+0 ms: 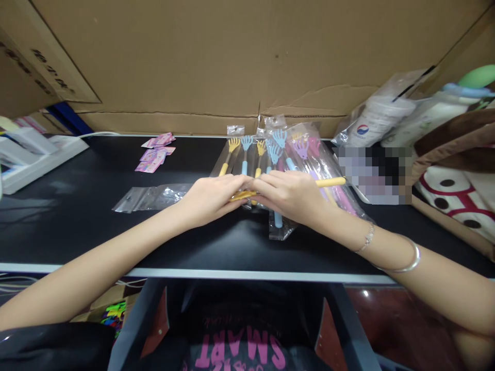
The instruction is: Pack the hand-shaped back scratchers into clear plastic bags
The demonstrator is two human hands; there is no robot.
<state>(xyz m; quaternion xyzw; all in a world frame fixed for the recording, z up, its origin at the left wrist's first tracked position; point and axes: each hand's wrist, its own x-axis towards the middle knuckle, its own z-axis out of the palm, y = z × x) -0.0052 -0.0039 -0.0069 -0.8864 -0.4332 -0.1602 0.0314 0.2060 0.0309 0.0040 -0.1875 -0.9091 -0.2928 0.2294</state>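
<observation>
A yellow back scratcher (330,182) lies crosswise in my hands, its handle sticking out to the right and its yellow head (243,195) showing between my fingers. My left hand (212,198) is closed around the head end. Meeting it at the fingertips, my right hand (290,193) is closed over the rod. A clear plastic bag (154,198) lies flat by my left wrist. Behind my hands are several back scratchers in clear bags, among them a blue one (246,144), a yellow one (233,146) and a purple one (300,148). My hands cover parts of them.
Small pink cards (154,154) lie at the back left of the black table (96,221). A white rack-like object (46,159) stands far left. On the right are a bagged cup (381,121), a bottle (444,108) and a patterned bag (456,201). Cardboard (232,56) walls the back.
</observation>
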